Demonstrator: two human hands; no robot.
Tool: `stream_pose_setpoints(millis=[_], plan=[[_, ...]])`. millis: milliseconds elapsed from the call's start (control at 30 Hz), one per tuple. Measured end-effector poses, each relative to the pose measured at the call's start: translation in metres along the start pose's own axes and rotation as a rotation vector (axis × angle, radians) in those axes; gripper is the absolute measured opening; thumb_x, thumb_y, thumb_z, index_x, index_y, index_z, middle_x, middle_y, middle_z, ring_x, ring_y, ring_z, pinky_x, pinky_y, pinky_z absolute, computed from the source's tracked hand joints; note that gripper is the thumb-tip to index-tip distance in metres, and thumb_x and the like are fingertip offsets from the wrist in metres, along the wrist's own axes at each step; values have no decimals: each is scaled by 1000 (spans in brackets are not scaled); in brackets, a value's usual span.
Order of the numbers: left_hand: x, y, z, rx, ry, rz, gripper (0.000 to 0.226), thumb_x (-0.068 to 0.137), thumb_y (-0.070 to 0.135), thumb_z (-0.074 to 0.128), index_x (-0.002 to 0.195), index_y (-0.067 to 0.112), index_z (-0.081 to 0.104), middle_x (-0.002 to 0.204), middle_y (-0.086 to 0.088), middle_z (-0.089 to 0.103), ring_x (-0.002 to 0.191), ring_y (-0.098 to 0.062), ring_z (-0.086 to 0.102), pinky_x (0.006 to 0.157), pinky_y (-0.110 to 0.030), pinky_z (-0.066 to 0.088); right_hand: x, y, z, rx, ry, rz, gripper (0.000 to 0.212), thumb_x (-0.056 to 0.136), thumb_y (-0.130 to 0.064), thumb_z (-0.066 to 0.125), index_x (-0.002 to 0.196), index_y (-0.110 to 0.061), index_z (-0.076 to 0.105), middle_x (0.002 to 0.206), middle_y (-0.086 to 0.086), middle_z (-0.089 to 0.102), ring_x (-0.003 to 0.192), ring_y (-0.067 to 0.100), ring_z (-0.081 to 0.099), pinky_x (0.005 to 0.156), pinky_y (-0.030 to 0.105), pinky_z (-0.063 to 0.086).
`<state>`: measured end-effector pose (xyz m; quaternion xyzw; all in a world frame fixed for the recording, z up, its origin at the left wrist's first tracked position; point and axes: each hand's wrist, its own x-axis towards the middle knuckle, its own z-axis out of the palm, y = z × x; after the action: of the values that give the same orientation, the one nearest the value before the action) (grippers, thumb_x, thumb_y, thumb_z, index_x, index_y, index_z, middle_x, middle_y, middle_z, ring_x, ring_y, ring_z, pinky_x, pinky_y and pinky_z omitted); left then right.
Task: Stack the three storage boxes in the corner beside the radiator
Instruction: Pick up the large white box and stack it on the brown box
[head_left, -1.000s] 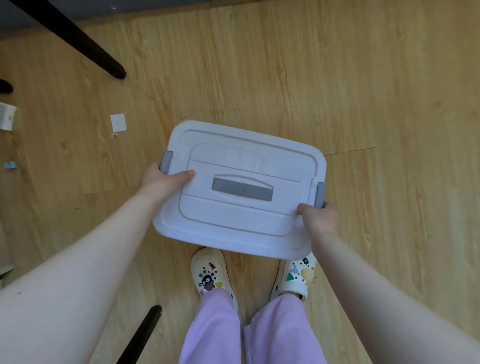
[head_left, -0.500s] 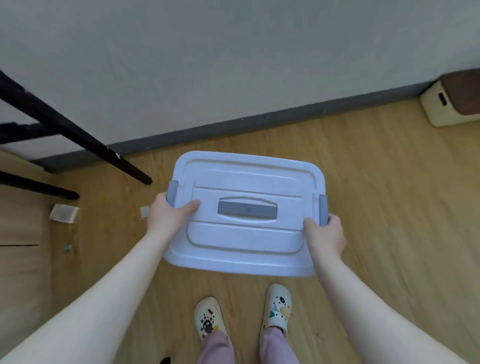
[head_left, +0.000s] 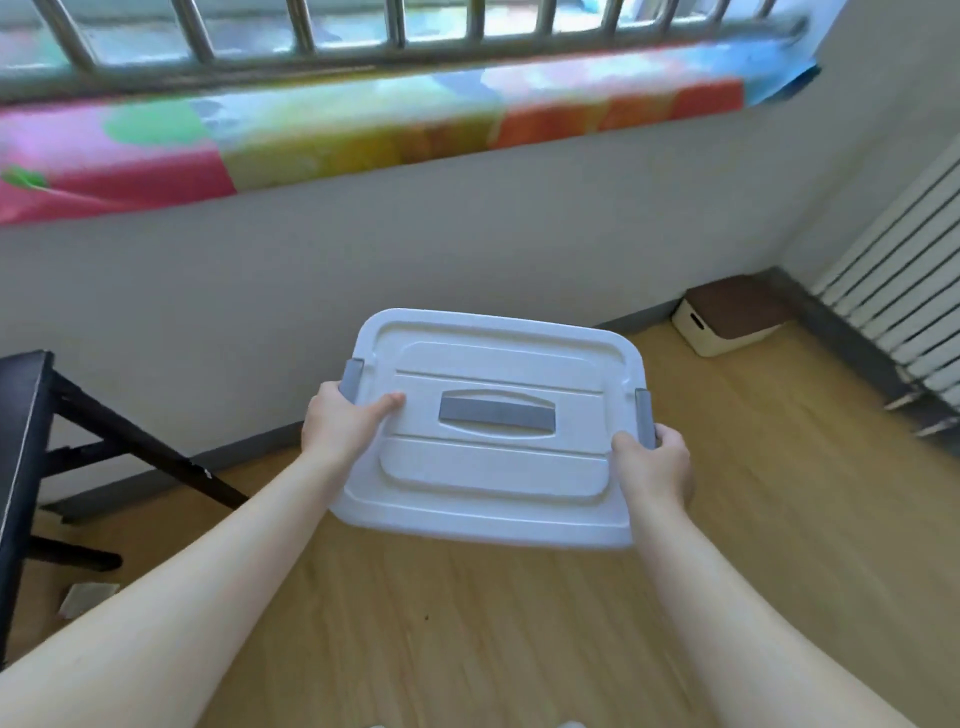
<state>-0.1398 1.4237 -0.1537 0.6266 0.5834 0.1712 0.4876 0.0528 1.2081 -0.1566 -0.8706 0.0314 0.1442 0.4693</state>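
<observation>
My left hand and right hand clamped on white storage box between them, nine and three o'clock, radiator at two

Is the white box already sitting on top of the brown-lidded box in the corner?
No, both hands hold the white box in the air, apart from it.

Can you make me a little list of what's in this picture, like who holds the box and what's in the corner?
held: white storage box, lid on, off the floor
left hand: grips its left end
right hand: grips its right end
corner: cream box with brown lid on the floor
right wall: white radiator
left: black table frame
</observation>
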Motion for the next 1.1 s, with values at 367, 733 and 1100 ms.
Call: stream_pose_setpoints(millis=[367,733,1100], plan=[[-61,119,135,-131,-42,86,68,67,48,77,116,5,58,114,-15,64,92,-30,60,74,-38,45,89,-18,-160,72,125,-47,45,79,-24,57,123,-17,53,106,2,64,93,28,61,83,41,52],[-105,194,290,-125,-179,136,69,64,44,80,117,8,55,109,-9,62,99,-31,60,83,-41,49,184,20,-283,122,250,52,45,76,-24,56,120,-21,53,95,-1,59,90,28,59,85,45,52],[-78,284,468,-115,-287,128,67,61,43,82,113,7,58,104,-8,64,96,-32,62,78,-38,49,356,30,-352,153,293,110,40,74,-23,57,114,-22,55,79,-9,53,82,25,56,70,34,45]])
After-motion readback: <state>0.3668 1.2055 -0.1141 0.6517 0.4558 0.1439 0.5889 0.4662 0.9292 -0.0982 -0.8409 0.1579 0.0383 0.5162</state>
